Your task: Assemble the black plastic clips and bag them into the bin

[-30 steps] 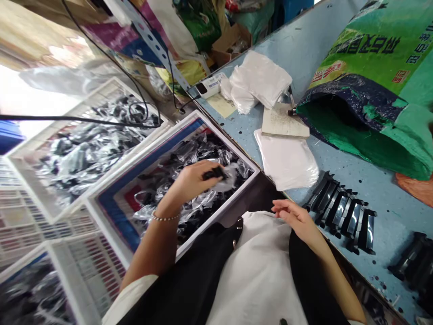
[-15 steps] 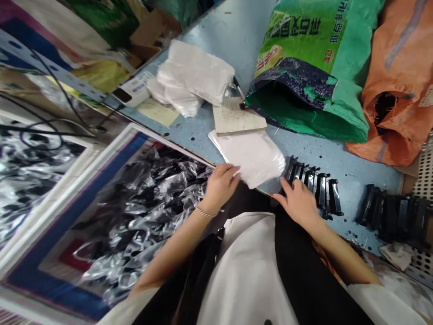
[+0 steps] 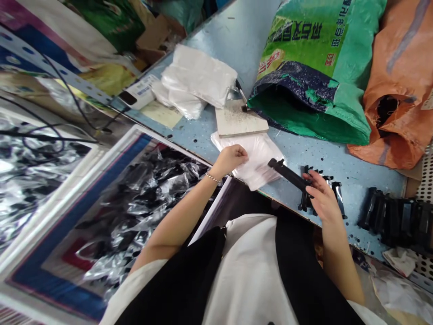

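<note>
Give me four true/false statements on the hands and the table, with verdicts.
1. The right hand holds a black part. True.
2. The left hand is inside the crate. False: it is on the bag stack on the table.
3. The green sack lies with its mouth open. True.
4. The orange sack lies left of the green sack. False: it lies to its right.

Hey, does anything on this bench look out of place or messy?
Nothing looks spilled or broken. The stack of clear bags under the left hand sits askew at the table edge, pinned by a gritty tile. The table is peppered with dark specks. The right hand holds a black part.
</note>
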The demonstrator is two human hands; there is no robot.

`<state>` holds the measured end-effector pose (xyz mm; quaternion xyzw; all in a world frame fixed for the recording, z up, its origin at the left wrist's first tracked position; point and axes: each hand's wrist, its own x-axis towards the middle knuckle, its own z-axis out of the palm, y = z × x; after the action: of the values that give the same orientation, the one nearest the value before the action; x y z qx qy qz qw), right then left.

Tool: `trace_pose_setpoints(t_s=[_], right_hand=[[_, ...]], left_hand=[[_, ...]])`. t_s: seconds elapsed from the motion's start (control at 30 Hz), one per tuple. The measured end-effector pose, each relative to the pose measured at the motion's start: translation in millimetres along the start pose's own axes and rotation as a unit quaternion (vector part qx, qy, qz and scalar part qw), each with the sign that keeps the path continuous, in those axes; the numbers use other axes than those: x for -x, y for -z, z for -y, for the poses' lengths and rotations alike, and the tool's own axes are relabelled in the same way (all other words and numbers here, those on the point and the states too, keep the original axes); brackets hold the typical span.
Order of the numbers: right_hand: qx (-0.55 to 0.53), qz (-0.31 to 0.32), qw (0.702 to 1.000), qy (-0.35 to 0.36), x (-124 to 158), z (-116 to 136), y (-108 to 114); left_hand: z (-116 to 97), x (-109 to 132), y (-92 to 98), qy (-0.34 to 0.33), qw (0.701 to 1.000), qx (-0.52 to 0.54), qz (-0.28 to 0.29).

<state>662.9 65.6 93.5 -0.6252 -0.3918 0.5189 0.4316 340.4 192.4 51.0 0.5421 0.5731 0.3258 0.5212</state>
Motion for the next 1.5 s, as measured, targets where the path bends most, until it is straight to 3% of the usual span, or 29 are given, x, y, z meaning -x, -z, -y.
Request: trace_pose_setpoints(t_s=[0.07, 0.17, 0.27, 0.33, 0.43, 0.53, 0.63, 0.77, 0.87, 0.97, 1.07, 1.13, 1.33, 1.5], right_hand=[[-0.155, 0.057, 0.982, -0.094, 4, 2, -15], [-0.254, 0.080, 0.948, -0.176, 9, -6, -61], [-0.267, 0.029, 0.951, -0.153, 9, -20, -109], [-0.233, 0.013, 0.966, -0.112, 9, -24, -130], [-0.161, 0.070, 0.982, -0.074, 10, -26, -143], [-0.123, 0.136, 0.981, -0.067, 12, -28, -141], [-0.120, 0.186, 0.971, -0.092, 14, -31, -131], [-0.264, 0.197, 0.935, -0.132, 11, -24, -106], [-0.335, 0.200, 0.903, -0.181, 2, -16, -90], [-0.313, 0.186, 0.896, -0.252, -9, -14, -84], [-0.294, 0.151, 0.910, -0.252, -13, -15, -85], [-0.306, 0.170, 0.906, -0.238, -13, -13, -88], [-0.383, 0.211, 0.864, -0.249, -12, 3, -89], [-0.402, 0.319, 0.807, -0.292, -18, 4, -89]], left_hand=[[1, 0, -2.8, -0.015, 0.999, 0.020, -0.027], [6, -1, -15.1, -0.015, 0.998, 0.037, -0.050], [10, -3, -36.5, 0.003, 0.990, 0.060, -0.125], [11, -6, -51.5, 0.009, 0.976, 0.101, -0.192], [11, -9, -65.6, 0.000, 0.960, 0.158, -0.230], [10, -10, -67.8, -0.011, 0.958, 0.172, -0.229], [10, -8, -65.6, -0.004, 0.962, 0.203, -0.180], [10, -5, -63.4, -0.014, 0.969, 0.220, -0.112], [8, -3, -58.5, -0.028, 0.981, 0.162, -0.107], [4, 0, -42.9, -0.112, 0.985, 0.004, -0.128], [-1, 6, -21.3, -0.213, 0.950, -0.191, -0.129], [-5, 10, -11.4, -0.241, 0.931, -0.250, -0.109], [-9, 22, -9.5, -0.246, 0.939, -0.232, -0.059], [-10, 29, -15.7, -0.253, 0.940, -0.225, -0.048]])
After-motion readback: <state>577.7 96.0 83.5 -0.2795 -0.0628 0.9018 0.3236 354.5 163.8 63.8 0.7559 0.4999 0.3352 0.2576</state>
